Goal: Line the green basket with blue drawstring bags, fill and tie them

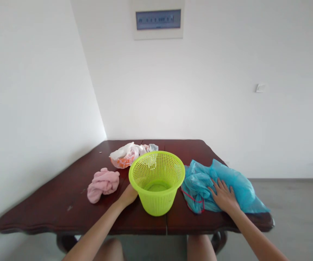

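A lime-green plastic mesh basket (158,204) stands upright near the front middle of the table, and I see no items inside it. My left hand (129,194) is against the basket's left side, below the rim; its fingers are hidden behind the basket. On the right, my right hand (224,195) lies flat with fingers spread on a crumpled light-blue plastic bag (243,188). A red drawstring (190,197) trails from the bag's left part. The bag lies close beside the basket.
A folded pink cloth (103,184) lies left of the basket. Behind the basket sits a crumpled white plastic bag (125,150) with orange print, beside pale bunched material (149,148). The dark wooden table (72,203) meets white walls at its back and left.
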`<control>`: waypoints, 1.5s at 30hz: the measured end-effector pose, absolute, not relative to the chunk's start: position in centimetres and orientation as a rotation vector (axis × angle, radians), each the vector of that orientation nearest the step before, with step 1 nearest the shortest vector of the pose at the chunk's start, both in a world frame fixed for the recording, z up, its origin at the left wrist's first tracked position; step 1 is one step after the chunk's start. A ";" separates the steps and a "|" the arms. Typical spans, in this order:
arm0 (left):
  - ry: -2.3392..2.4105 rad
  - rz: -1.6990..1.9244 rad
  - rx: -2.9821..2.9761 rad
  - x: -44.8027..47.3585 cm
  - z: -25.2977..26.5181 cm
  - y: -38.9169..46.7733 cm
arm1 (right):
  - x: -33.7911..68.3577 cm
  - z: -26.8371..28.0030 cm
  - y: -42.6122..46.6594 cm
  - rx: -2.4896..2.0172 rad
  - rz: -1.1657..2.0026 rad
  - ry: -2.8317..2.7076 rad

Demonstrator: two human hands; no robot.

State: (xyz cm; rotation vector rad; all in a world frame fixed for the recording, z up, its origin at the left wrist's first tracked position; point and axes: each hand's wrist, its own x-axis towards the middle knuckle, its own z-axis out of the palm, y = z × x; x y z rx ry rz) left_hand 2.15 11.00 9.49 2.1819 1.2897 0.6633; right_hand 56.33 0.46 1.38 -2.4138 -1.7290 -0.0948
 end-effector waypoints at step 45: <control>1.495 0.466 2.495 0.3 5.2 5.7 | 57.3 1.5 1.5 -2.469 -0.006 -1.703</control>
